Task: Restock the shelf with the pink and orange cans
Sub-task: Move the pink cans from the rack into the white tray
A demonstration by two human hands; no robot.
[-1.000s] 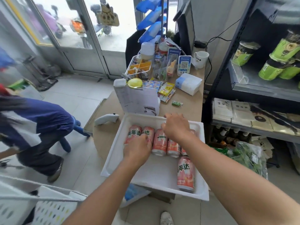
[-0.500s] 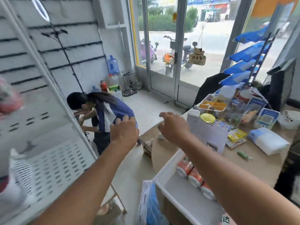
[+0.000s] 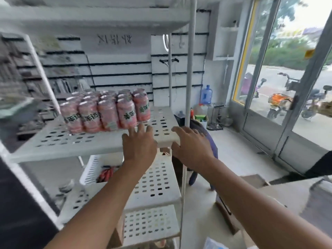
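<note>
Many pink-orange cans (image 3: pixel 106 112) upright, rows packed on perforated shelf (image 3: pixel 71 141); left hand (image 3: pixel 139 146), right hand (image 3: pixel 190 150): fingers spread.

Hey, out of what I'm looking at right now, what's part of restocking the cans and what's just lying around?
Part of the job: pink and orange cans; white perforated shelf; left hand; right hand.
Just lying about: blue water jug; white basket; scooters outside.
</note>
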